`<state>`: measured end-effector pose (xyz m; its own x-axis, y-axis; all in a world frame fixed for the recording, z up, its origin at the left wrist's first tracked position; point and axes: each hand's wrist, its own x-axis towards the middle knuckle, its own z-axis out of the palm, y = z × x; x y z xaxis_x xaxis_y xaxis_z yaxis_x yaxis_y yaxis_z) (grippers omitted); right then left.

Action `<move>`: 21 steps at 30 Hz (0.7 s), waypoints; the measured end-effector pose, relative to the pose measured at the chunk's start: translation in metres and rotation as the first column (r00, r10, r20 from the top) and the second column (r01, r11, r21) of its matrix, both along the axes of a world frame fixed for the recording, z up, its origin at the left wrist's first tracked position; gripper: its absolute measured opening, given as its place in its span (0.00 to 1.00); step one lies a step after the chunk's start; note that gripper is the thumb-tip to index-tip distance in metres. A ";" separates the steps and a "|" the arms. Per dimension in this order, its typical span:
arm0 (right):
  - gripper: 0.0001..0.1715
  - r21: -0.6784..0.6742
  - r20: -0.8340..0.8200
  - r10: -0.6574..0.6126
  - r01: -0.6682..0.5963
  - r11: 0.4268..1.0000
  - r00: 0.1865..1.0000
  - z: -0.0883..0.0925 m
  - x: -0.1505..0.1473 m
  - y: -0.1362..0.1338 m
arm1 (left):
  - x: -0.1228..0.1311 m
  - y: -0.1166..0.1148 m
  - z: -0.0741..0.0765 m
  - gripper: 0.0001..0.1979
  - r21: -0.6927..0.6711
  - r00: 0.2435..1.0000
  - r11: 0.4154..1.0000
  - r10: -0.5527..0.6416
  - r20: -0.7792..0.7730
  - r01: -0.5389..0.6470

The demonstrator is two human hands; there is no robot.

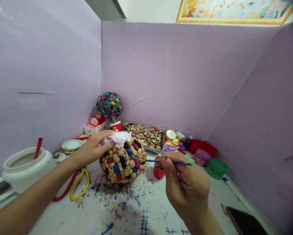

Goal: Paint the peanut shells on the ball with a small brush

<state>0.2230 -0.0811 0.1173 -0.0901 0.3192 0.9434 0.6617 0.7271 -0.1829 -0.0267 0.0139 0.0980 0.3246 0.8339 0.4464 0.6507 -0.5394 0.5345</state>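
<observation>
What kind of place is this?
Probably a small craft corner: the right hand holds a thin paintbrush to a partly coloured peanut-covered ball, a multicoloured ball stands behind, and paint specks dot the table.

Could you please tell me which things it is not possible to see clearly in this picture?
All in the head view:
Far side of the peanut ball: hidden by its front.
Patch under the tissue: covered by it and the left hand.
Contents of the red cup: blocked by its wall and the right hand.
Brush tip: too small.
Phone: cut off by bottom edge.
</observation>
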 end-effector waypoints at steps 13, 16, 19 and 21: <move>0.08 -0.086 -0.114 0.000 -0.010 0.996 0.993 -0.005 0.003 0.001 | 0.000 0.001 -0.002 0.33 -0.026 1.000 0.999 0.026 0.012 -0.026; 0.09 -0.204 -0.277 -0.030 -0.029 0.979 0.960 -0.011 0.005 0.005 | 0.001 0.001 -0.001 0.33 -0.038 1.000 0.999 0.018 0.011 -0.018; 0.14 -0.362 -0.475 -0.077 -0.115 0.925 0.876 -0.017 0.005 0.015 | 0.001 0.000 0.000 0.33 -0.035 1.000 0.999 0.019 0.013 -0.019; 0.19 -0.441 -0.606 -0.108 -0.220 0.870 0.788 -0.020 0.006 0.023 | 0.002 0.000 0.000 0.33 -0.032 1.000 0.999 0.022 0.012 -0.022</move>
<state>0.2286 -0.0576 0.0971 0.4008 0.7415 0.5381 0.2564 0.4731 -0.8429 -0.0250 0.0134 0.0980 0.3004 0.8548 0.4232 0.6553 -0.5074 0.5596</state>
